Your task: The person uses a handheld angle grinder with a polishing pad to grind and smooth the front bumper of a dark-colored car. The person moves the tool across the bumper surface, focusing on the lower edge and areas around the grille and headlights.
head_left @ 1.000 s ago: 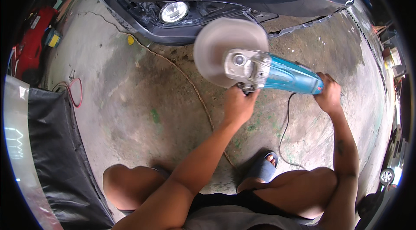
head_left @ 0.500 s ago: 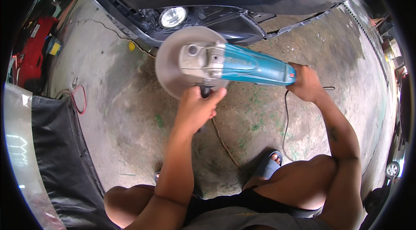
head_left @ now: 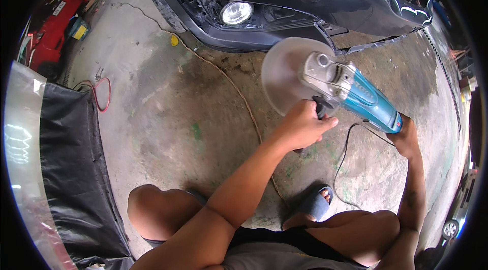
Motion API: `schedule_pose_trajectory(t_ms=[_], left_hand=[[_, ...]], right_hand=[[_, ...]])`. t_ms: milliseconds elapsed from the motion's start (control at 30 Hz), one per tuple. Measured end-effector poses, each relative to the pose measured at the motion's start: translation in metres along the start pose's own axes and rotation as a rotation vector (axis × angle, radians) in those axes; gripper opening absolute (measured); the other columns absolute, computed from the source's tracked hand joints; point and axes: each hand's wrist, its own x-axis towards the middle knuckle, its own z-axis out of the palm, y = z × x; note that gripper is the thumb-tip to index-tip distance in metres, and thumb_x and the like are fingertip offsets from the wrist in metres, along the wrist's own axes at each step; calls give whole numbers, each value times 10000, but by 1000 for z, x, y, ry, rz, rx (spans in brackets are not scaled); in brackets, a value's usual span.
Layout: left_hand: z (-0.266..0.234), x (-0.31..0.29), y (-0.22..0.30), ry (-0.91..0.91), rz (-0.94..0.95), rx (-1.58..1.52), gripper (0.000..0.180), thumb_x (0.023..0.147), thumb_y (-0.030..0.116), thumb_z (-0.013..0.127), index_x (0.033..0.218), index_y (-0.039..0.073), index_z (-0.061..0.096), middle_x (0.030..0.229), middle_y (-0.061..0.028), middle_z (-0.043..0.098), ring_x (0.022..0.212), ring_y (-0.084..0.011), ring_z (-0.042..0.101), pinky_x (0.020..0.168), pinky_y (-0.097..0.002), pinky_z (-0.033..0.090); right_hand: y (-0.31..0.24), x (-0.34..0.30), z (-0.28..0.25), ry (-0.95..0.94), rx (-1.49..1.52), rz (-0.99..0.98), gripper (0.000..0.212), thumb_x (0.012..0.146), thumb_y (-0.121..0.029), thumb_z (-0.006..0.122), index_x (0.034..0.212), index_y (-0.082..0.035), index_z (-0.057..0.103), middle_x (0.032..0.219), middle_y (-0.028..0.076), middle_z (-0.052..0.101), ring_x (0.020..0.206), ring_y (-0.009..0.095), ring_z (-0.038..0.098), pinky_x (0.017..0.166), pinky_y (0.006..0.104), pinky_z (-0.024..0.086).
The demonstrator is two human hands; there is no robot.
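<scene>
A teal rotary polisher (head_left: 370, 96) with a metal head hangs over the concrete floor, tilted down to the right. Its round pale pad (head_left: 285, 74) is blurred as if spinning, and overlaps the lower edge of the dark car bumper (head_left: 274, 37) in view; whether they touch I cannot tell. My left hand (head_left: 302, 126) is wrapped round the black side handle near the head. At the tail end, my right hand (head_left: 405, 138) grips the body, its fingers partly hidden. A round lamp (head_left: 237, 13) sits in the bumper's opening, up and left of the pad.
A brown cord (head_left: 234, 84) crosses the floor, and a black cable (head_left: 345, 145) loops by my sandalled foot (head_left: 317, 204). A black cover (head_left: 71, 158) lies along the left. A red machine (head_left: 56, 26) and a red hose loop (head_left: 104, 97) are beyond it.
Both hands have carried the polisher to the right, and it now tilts more steeply. The bumper, lamp and floor cord have shifted right in view too, by less.
</scene>
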Motion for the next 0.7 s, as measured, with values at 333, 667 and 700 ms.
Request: schedule_pose_trajectory(t_ms=[333,667,700], left_hand=[[-141,-69,11,168,-56,-135,337,988,370,765,935,53,664,686,3,604,544,-93,573,513,-267,450],[-189,-95,20,152,-60,-125,407,988,438,763,983,40,679,698,8,607,537,-90,577,509,-260,471],[-183,-92,18,109,-48,-139,404,991,442,760,988,46,679,703,16,608,540,-89,579,518,-259,482]], right_hand=[[-151,54,27,-147,42,-210,335,707,-91,792,1017,11,715,885,250,724,860,437,719,803,452,550],[-182,61,58,-199,109,-269,316,703,-62,773,987,47,689,845,233,707,785,349,701,797,423,545],[-175,56,50,-196,87,-237,320,701,-51,772,994,47,690,841,223,704,781,328,696,800,416,545]])
